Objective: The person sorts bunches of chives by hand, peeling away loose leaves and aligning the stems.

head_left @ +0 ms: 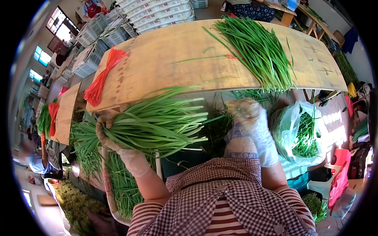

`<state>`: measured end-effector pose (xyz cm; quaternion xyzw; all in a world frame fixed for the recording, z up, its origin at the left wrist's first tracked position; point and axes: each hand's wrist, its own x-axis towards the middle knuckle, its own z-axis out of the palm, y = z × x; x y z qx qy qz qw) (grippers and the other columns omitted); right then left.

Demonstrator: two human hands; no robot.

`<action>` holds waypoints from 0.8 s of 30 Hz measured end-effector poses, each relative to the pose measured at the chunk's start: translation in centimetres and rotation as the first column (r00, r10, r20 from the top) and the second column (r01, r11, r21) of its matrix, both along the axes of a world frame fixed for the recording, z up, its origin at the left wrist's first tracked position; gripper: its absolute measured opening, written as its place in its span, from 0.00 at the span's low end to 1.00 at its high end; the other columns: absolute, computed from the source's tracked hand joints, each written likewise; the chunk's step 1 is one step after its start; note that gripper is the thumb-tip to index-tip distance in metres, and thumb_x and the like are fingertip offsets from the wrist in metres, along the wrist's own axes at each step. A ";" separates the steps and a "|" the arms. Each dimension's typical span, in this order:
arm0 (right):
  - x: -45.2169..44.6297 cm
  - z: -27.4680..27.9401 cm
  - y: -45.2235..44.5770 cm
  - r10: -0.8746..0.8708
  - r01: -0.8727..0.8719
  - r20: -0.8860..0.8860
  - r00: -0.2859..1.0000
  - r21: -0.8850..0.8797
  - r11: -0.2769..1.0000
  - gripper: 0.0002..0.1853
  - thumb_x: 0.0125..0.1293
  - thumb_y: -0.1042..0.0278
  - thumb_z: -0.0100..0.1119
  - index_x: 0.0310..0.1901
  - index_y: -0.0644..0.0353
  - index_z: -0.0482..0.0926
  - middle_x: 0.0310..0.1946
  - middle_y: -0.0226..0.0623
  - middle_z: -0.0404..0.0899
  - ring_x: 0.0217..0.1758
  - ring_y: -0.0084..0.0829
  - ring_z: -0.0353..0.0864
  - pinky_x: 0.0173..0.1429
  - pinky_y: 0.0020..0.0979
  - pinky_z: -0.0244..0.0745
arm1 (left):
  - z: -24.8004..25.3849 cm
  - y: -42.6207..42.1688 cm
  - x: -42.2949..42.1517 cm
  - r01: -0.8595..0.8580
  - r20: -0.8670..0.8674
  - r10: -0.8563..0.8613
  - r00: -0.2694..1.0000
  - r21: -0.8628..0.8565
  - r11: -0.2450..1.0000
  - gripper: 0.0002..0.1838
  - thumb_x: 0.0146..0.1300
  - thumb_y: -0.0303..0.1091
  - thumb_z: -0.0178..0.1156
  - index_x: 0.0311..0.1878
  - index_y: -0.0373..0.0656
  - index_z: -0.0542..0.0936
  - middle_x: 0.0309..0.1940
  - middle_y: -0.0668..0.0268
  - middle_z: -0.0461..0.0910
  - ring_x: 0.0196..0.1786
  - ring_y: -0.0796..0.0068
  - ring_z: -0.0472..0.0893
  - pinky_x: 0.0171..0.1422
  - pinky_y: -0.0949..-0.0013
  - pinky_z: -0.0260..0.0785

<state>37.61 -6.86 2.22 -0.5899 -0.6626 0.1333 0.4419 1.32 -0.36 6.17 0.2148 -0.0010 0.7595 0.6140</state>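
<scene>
My left hand (107, 135), in a soiled beige glove, is wrapped round a bunch of garlic chives (165, 124). The pale stem ends point right and the leaves hang off to the left. My right hand (247, 112), gloved and smeared by motion, is just right of the stem ends, above my knee; its fingers cannot be made out. On the wooden table (165, 55) lies a second pile of garlic chives (256, 51), with a red tie (231, 56) beside it. A bundle of red ties (103, 76) rests at the table's left end.
A crate of chives (124, 185) stands below my left arm. At right are a plastic bag with greens (303, 131) and a chair with red cloth (340, 173). White crates (155, 13) are stacked beyond the table. A co-worker (39, 157) sits at far left.
</scene>
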 end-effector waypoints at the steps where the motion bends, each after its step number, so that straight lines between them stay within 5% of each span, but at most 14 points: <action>1: -1.7 1.4 0.3 0.187 -0.179 -0.066 0.980 0.110 0.978 0.16 0.55 0.63 0.68 0.46 0.55 0.85 0.44 0.38 0.84 0.48 0.39 0.81 0.59 0.41 0.70 | 0.2 -0.1 0.4 -0.043 -0.035 0.042 0.998 -0.015 0.999 0.06 0.64 0.42 0.54 0.35 0.53 0.77 0.23 0.79 0.71 0.38 0.79 0.75 0.73 0.42 0.53; 3: -4.2 3.2 0.5 0.190 -0.221 0.186 0.964 0.161 0.962 0.19 0.54 0.61 0.70 0.48 0.54 0.84 0.45 0.39 0.84 0.53 0.40 0.79 0.62 0.42 0.68 | 1.0 -0.5 2.6 -0.133 -0.102 0.129 0.986 -0.032 0.991 0.06 0.65 0.42 0.54 0.34 0.54 0.75 0.23 0.80 0.70 0.39 0.79 0.75 0.72 0.42 0.55; 4: -4.8 2.7 0.9 0.235 -0.259 0.166 0.958 0.146 0.955 0.17 0.55 0.58 0.68 0.46 0.53 0.84 0.43 0.39 0.83 0.54 0.41 0.78 0.65 0.46 0.64 | 1.6 -1.1 3.9 -0.262 -0.126 0.248 0.961 -0.108 0.959 0.07 0.63 0.44 0.55 0.32 0.55 0.73 0.23 0.79 0.69 0.39 0.77 0.75 0.67 0.43 0.62; 6: -5.8 1.8 1.1 0.282 -0.298 0.152 0.947 0.095 0.950 0.16 0.56 0.59 0.68 0.45 0.53 0.84 0.43 0.39 0.83 0.55 0.41 0.77 0.66 0.48 0.62 | 0.2 -1.1 4.0 -0.245 -0.206 0.260 0.943 0.096 0.965 0.12 0.66 0.46 0.51 0.45 0.52 0.73 0.33 0.75 0.72 0.46 0.74 0.75 0.61 0.52 0.70; 7: -5.9 1.4 1.2 0.337 -0.350 0.130 0.932 0.094 0.932 0.14 0.55 0.60 0.68 0.43 0.54 0.84 0.44 0.39 0.83 0.56 0.40 0.77 0.67 0.48 0.61 | 0.2 -1.0 3.1 -0.169 -0.195 0.182 0.964 0.079 0.982 0.11 0.66 0.46 0.53 0.44 0.51 0.75 0.32 0.75 0.73 0.46 0.72 0.76 0.59 0.53 0.71; 10: -6.2 1.0 1.0 0.363 -0.369 -0.263 0.894 0.029 0.929 0.09 0.54 0.65 0.70 0.37 0.56 0.85 0.42 0.36 0.84 0.54 0.34 0.80 0.73 0.49 0.54 | 1.0 -0.7 1.1 0.055 -0.131 -0.058 0.990 -0.023 0.998 0.11 0.63 0.44 0.57 0.38 0.49 0.79 0.27 0.74 0.75 0.43 0.68 0.80 0.57 0.56 0.75; 11: -6.5 1.6 0.6 0.302 -0.332 -0.343 0.890 -0.031 0.943 0.08 0.53 0.67 0.71 0.35 0.56 0.85 0.40 0.34 0.85 0.52 0.32 0.81 0.74 0.49 0.52 | 1.0 -0.7 1.7 -0.084 -0.072 0.078 0.994 -0.096 0.992 0.10 0.62 0.42 0.58 0.35 0.46 0.79 0.25 0.74 0.75 0.39 0.69 0.79 0.55 0.59 0.75; 12: -6.6 1.4 0.2 0.267 -0.288 -0.369 0.890 -0.002 0.958 0.07 0.53 0.68 0.72 0.34 0.56 0.85 0.38 0.34 0.85 0.50 0.31 0.82 0.75 0.50 0.51 | 0.9 -0.7 2.2 -0.204 -0.014 0.205 0.979 -0.183 0.962 0.10 0.61 0.39 0.59 0.32 0.43 0.79 0.24 0.73 0.75 0.35 0.71 0.79 0.54 0.62 0.75; 16: -7.1 1.8 0.1 0.251 -0.255 -0.420 0.872 0.047 0.966 0.06 0.53 0.70 0.72 0.32 0.56 0.85 0.35 0.32 0.85 0.46 0.29 0.82 0.75 0.51 0.48 | 0.1 0.1 1.2 -0.139 0.174 0.165 0.971 -0.153 0.978 0.08 0.60 0.34 0.58 0.31 0.39 0.73 0.22 0.67 0.70 0.31 0.71 0.74 0.50 0.64 0.74; 21: -6.3 1.9 -0.6 0.248 -0.328 -0.583 0.774 -0.034 0.944 0.04 0.54 0.72 0.71 0.31 0.58 0.84 0.33 0.33 0.84 0.46 0.30 0.82 0.75 0.50 0.48 | -0.1 -0.1 1.0 -0.129 0.051 0.141 0.989 -0.184 0.974 0.08 0.60 0.37 0.59 0.31 0.43 0.76 0.23 0.71 0.72 0.34 0.73 0.76 0.49 0.63 0.75; 24: -3.4 1.8 -0.8 0.286 -0.361 -0.870 0.401 0.137 0.923 0.04 0.55 0.71 0.70 0.30 0.59 0.84 0.29 0.33 0.83 0.43 0.32 0.81 0.64 0.42 0.66 | 1.1 -1.0 0.8 -0.239 -0.070 0.230 0.971 -0.186 0.953 0.08 0.60 0.39 0.58 0.35 0.45 0.77 0.24 0.72 0.72 0.36 0.76 0.77 0.50 0.64 0.75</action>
